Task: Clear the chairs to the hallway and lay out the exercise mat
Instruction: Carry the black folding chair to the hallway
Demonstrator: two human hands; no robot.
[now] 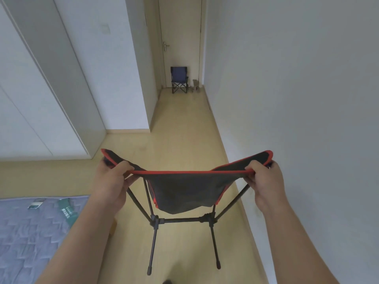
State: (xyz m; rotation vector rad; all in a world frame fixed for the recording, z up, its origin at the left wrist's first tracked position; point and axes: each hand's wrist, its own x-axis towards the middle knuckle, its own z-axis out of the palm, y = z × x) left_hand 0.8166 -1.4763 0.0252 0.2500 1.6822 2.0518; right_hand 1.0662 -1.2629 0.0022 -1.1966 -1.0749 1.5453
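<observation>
Scene: a person's view down onto both forearms, with a pale wood floor [184, 130] running ahead into a narrow hallway.
Held chair: a black folding camp chair [182, 191] with red edging, at 6 o'clock, close in front of the person and facing away; its black legs point down, and I cannot tell whether the feet touch the floor.
Left hand: the left hand [114, 177] grips the top rim of the fabric at its 9 o'clock end, thumb on top of the red edging and fingers curled beneath, pinching the cloth.
Right hand: the right hand [264, 181] grips the rim at its 3 o'clock end in the same way, thumb over and fingers curled under.
Second chair: a dark blue folding chair [179, 79] stands at 12 o'clock, at the far end of the hallway, just in front of a closed door [180, 27].
Beside it: a small grey object [196, 85], too small to identify, just to its 3 o'clock side.
Lower left: a quilted grey pad [30, 242] at 8 o'clock, with two green items [66, 211] lying on it.
</observation>
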